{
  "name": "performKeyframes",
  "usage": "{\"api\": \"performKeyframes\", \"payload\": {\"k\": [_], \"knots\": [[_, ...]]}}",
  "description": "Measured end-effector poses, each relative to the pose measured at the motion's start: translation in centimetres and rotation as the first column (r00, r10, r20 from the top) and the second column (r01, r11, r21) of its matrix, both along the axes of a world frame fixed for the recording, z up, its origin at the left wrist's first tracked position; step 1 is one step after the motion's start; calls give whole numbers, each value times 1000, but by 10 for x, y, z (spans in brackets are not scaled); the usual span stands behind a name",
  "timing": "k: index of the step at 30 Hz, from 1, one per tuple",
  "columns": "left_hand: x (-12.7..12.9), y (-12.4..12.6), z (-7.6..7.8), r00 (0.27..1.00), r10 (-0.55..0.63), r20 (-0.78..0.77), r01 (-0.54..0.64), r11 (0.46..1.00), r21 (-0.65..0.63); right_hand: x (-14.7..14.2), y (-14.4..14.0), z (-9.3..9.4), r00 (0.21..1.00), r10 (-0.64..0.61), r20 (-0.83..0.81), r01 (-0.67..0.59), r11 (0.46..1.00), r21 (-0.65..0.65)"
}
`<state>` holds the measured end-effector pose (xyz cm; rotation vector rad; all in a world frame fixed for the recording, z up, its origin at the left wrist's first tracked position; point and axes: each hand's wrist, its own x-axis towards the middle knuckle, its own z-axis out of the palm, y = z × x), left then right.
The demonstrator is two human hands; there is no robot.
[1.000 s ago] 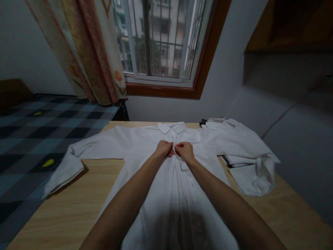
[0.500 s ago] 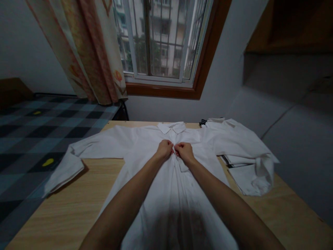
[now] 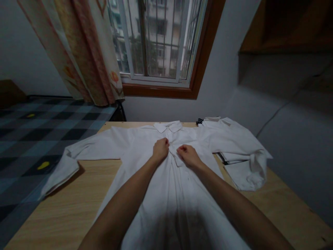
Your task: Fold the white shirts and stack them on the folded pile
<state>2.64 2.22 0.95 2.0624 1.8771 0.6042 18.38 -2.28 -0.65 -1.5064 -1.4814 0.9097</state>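
Far left: bed under a blue, grey and black checked cover (image 3: 15, 135) with yellow heart-like patches, floral orange-and-cream curtain (image 3: 83, 52) hanging over its far end. Next, pale wood-grain table (image 3: 78, 201), and on it the white long-sleeved collared shirt (image 3: 142, 146), laid flat, front up, collar (image 3: 168, 127) at the far edge, body running toward the wearer of the camera. Its sleeve on this side stretches out to the left, bent partway, cuff end at the table's side by the bed. Left hand (image 3: 161, 148): on the front strip just below the collar, fingers curled in, pinching the cloth near the centre line. Behind, at the wall, window (image 3: 156, 45) with a brown wooden frame, bars outside. Right hand (image 3: 188, 155): just right of the centre line, a small gap from the left, fingers bunched, tips over the shirt front; can't tell whether they grip any cloth. Folds run down the front below both hands. Further right, the other sleeve lies across a stack of white cloth with black edges (image 3: 234, 159), its end crumpled. Far right, brown wooden wall cabinet (image 3: 286, 34) up high, thin cable (image 3: 273, 113) along the wall.
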Motion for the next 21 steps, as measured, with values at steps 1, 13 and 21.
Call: {"api": "performKeyframes", "payload": {"k": [1,13,21], "knots": [[1,3,0,1000,18,-14,-18,1000,0,5,-14,0,998,33,59,-34,999,25],[2,-29,28,980,-118,-159,131,989,72,-17,-102,31,459,140,877,-295,955,2],[-18,-80,9,977,-198,-74,197,980,-18,-20,-81,35,563,0,827,-177,977,120]]}}
